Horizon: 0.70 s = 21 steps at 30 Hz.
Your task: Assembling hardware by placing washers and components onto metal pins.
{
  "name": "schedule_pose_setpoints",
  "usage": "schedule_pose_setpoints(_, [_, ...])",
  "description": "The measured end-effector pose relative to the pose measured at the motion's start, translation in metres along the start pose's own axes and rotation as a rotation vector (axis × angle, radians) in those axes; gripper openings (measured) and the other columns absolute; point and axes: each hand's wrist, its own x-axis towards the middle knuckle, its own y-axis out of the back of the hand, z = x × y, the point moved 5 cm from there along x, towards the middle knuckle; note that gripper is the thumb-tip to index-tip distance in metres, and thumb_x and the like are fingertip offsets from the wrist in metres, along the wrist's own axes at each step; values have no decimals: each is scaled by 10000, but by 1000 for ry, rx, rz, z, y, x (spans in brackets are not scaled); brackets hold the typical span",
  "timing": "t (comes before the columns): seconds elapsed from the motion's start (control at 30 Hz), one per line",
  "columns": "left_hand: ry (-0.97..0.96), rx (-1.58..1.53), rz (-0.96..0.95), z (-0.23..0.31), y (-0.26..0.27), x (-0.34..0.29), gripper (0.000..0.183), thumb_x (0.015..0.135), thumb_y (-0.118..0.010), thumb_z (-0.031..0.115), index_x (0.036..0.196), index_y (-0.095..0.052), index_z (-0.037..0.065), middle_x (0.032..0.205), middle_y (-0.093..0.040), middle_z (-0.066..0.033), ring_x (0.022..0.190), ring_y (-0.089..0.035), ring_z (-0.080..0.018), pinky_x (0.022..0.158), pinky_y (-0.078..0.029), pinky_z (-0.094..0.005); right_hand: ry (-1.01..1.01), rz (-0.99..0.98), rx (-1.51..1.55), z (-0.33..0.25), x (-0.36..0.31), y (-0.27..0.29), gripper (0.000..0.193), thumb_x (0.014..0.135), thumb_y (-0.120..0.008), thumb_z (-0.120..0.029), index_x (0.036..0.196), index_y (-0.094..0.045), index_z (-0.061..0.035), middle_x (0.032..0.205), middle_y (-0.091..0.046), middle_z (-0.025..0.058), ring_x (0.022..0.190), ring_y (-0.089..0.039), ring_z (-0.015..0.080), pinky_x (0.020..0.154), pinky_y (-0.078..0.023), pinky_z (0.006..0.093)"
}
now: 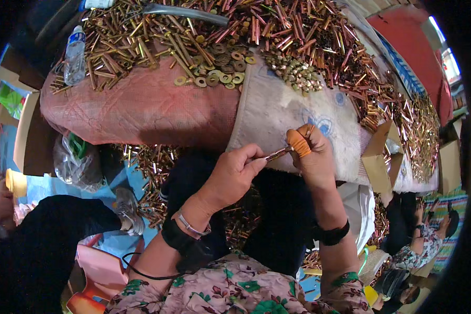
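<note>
My left hand [222,180] pinches one end of a slim metal bolt [276,154] between thumb and fingertips. At its other end the bolt runs into the curled fingers of my right hand [315,157], where an orange finger cover [298,143] is worn. The bolt lies slightly tilted, just over the near edge of the pale cloth [267,112]. My fingers hide both of its ends. Beyond my hands lie a heap of flat round washers [213,80] and a pile of small shiny nut-like pieces [298,74].
Loose brassy bolts and tubes [319,36] cover the far side of the work surface. A clear plastic bottle [75,57] stands at the far left. Cardboard boxes [377,165] flank the surface. Other people sit at left and right, and more metal parts lie on the floor.
</note>
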Motion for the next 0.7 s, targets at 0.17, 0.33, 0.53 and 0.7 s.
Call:
schedule_pose_setpoints(0.17, [36, 33, 6, 8, -3, -23, 114, 863, -536, 124, 885, -556, 14, 636, -460, 37, 586, -408, -49, 519, -352, -216, -47, 50, 168, 2, -30, -7, 99, 883, -569, -149, 850, -555, -57, 618, -480, -34, 507, -410, 43, 451, -327, 195])
schedule_pose_setpoints(0.33, [9, 37, -58, 12, -4, -50, 112, 870, -524, 120, 888, -558, 16, 663, -479, 34, 588, -413, -45, 507, -344, -207, 17, -23, 104, 4, -66, -12, 127, 909, -511, -142, 908, -545, -20, 615, -482, -5, 508, -424, 67, 474, -349, 216])
schedule_pose_setpoints(0.53, [119, -55, -127, 8, -10, -77, 93, 883, -509, 124, 891, -543, 38, 655, -447, 51, 561, -381, -26, 478, -311, -185, 70, 16, 86, 5, -98, -21, 112, 899, -530, -143, 903, -545, -32, 628, -493, -14, 528, -428, 53, 480, -348, 201])
schedule_pose_setpoints(0.7, [110, -15, -115, 12, -16, -94, 89, 889, -503, 124, 892, -541, 45, 649, -433, 56, 554, -376, -26, 471, -308, -184, 168, 102, -141, 7, -112, -19, 82, 886, -540, -118, 884, -552, -37, 651, -493, -27, 557, -423, 39, 488, -345, 202])
